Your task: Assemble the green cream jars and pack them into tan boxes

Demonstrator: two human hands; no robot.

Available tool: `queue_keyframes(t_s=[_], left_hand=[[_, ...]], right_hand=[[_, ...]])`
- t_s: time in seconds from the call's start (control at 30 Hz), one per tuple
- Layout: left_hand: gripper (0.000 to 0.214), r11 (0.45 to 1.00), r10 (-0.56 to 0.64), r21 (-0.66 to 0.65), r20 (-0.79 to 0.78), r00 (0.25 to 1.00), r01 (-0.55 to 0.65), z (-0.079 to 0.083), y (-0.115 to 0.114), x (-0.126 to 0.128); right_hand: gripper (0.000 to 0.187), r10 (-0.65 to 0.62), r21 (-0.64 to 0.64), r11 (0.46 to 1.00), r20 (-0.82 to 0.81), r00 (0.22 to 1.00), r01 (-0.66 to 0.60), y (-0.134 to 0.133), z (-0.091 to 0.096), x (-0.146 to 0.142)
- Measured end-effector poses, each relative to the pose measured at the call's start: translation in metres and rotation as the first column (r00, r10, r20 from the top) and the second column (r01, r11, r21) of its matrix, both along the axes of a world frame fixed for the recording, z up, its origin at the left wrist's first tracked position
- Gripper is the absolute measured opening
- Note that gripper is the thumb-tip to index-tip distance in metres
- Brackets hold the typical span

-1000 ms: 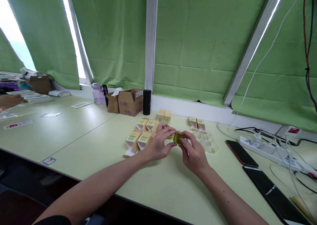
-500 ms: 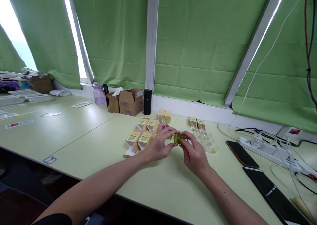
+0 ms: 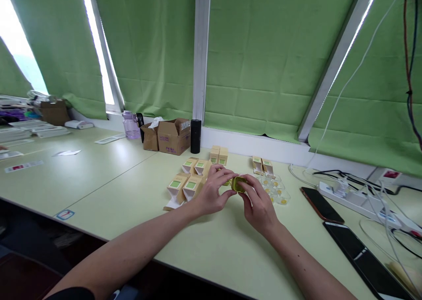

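Above the table, a small olive-green square cup (image 3: pixel 236 184) is held between my two hands, its hollow side facing me. My left hand (image 3: pixel 212 193) grips its left edge between thumb and fingers. The fingers of my right hand (image 3: pixel 261 205) close on its right side, partly covering the opening. Several small tan cartons (image 3: pixel 176 184) with green labels and open flaps stand beside my left hand. Behind my right hand lies a clear plastic tray (image 3: pixel 284 194) with small yellow pieces, partly hidden. Something yellow-green shows behind my left fingertips, too covered to name.
Two upright cartons (image 3: pixel 219 154) and two open cartons (image 3: pixel 263 166) stand near the wall. Farther back are a black cylinder (image 3: pixel 195 137), a cardboard box (image 3: pixel 173 137) and a purple bottle (image 3: pixel 131 126). At right lie a phone (image 3: pixel 321 204), a tablet (image 3: pixel 362 256) and a power strip (image 3: pixel 359 203) with cables.
My right fingers have shifted slightly at the cup's opening, and the cup has turned a little. My left hand keeps its place.
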State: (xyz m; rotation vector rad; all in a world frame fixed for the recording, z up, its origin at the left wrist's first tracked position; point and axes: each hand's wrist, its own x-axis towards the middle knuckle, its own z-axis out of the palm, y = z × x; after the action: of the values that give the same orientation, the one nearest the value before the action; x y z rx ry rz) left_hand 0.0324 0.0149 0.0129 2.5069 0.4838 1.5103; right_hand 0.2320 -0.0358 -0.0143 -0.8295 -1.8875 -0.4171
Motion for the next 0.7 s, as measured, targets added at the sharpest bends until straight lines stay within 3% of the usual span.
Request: queue_keyframes(t_s=[0.13,0.43,0.57,0.7], left_hand=[[0.047,1.000,0.004,0.001,0.000,1.000,-0.004,-0.0007,0.0003,0.0005],[0.042,1.000,0.030,0.001,-0.016,0.999,-0.030,-0.0027,0.0030,0.0002],[0.043,0.998,0.034,-0.043,-0.058,0.998,-0.037,-0.0006,0.0003,-0.0015],[0.049,0.998,0.063,-0.025,-0.085,0.994,-0.065,0.0004,-0.0019,-0.0029]], right_hand=[[0.051,0.021,-0.028,0.999,-0.022,1.000,-0.022,-0.0006,-0.0009,-0.0001],[0.039,0.082,-0.070,0.994,-0.086,0.993,-0.088,-0.0004,0.0009,-0.0008],[0.024,0.056,-0.176,0.978,-0.287,0.956,-0.110,-0.0001,-0.0001,-0.0022],[0.025,0.030,-0.348,0.894,-0.582,0.812,-0.282,0.0013,0.0013,-0.0044]])
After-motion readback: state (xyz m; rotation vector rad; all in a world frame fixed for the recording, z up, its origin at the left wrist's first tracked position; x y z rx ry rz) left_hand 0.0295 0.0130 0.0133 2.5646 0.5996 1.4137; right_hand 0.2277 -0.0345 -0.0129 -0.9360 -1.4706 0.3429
